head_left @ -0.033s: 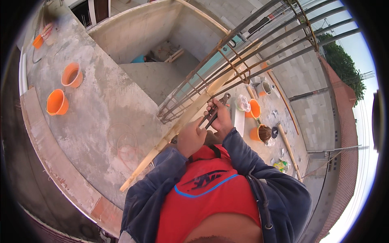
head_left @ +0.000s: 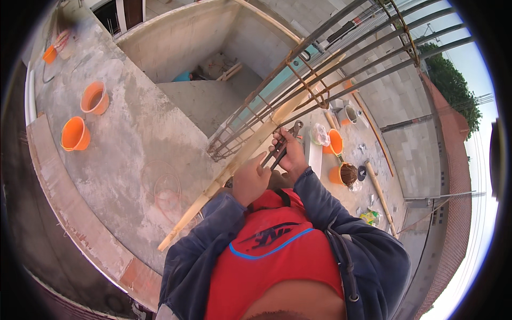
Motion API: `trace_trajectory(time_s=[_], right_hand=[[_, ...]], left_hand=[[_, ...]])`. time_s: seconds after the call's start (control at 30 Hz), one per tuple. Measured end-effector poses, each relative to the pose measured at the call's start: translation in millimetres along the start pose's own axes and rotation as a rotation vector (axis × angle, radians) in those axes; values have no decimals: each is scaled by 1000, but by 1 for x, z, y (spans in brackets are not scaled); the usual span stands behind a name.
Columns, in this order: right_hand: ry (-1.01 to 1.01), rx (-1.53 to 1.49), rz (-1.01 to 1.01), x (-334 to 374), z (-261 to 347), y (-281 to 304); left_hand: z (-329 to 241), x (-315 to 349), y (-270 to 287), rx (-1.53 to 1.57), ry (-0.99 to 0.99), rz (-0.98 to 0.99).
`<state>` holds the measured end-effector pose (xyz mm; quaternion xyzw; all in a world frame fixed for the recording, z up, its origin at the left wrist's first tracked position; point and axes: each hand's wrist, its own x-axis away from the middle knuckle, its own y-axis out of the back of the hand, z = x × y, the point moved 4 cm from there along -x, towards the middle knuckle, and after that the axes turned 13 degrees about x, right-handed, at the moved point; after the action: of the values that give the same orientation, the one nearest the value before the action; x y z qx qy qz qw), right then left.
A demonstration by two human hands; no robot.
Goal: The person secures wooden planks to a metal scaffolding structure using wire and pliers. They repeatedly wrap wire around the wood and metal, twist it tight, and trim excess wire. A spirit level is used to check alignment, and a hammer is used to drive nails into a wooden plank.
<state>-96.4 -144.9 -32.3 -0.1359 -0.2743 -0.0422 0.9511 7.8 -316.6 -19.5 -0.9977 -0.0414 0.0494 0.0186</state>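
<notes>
Dark metal, long-handled pincers (head_left: 296,127) sit just in front of your chest, slightly right of centre, their long axis slanting from the handle ends at lower left up to the head at upper right, which points away from you. Your right hand (head_left: 293,154) is nearer the head and holds the handles with its fingers wrapped around them. Your left hand (head_left: 252,177) is curled at the lower end, fingertips beside the handle ends; whether it grips them, you cannot tell from this view. Just beyond your hands, a pale, long wooden pole (head_left: 248,152) crosses on much the same diagonal, from lower left to upper right. Past it, a rust-brown cage of steel reinforcing bars (head_left: 373,80) also reaches up and right. To the right of your right hand stands a round orange plastic bucket (head_left: 335,141); well off to your left spreads a stained grey concrete floor (head_left: 122,176).
</notes>
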Motion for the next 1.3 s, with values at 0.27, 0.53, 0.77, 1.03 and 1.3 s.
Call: trace_trajectory(time_s=[0.27,0.53,0.77,1.03,1.3], right_hand=[[-112,285,124,50,25,45],[-189,346,261,51,3,86],[-102,617,364,26,39,76],[263,1235,478,15,50,82],[303,1549,443,23,81,52]], left_hand=[[24,-21,-26,158,94,19],[64,-38,-104,614,521,160],[69,-60,-136,757,381,69],[70,-59,-140,871,365,-30],[60,-72,-129,787,300,52]])
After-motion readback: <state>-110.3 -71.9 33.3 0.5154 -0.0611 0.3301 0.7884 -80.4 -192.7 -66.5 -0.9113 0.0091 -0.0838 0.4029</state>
